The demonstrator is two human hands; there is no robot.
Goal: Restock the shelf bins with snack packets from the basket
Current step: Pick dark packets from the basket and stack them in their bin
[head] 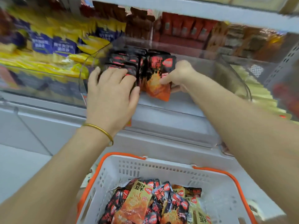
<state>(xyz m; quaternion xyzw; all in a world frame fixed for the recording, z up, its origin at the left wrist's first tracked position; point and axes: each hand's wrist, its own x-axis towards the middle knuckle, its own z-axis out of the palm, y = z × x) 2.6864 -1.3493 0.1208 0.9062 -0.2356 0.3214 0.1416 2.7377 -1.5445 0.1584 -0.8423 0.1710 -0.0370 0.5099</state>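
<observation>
A clear plastic shelf bin (233, 78) holds a row of upright black-and-red snack packets (124, 62) at its left end. My left hand (111, 92) rests over the front of that row, fingers on the packets and thumb against their right side. My right hand (176, 75) pinches a black-and-orange packet (159, 78) and holds it upright against the row. Below, a white basket (161, 168) with orange handles holds several loose packets (155, 202) in black, orange and gold.
Yellow and purple packets (53, 46) fill the bin to the left. Red and brown packets (182, 28) stand on the shelf behind. The grey shelf edge (161, 126) runs between bin and basket. The bin's right part shows no packets.
</observation>
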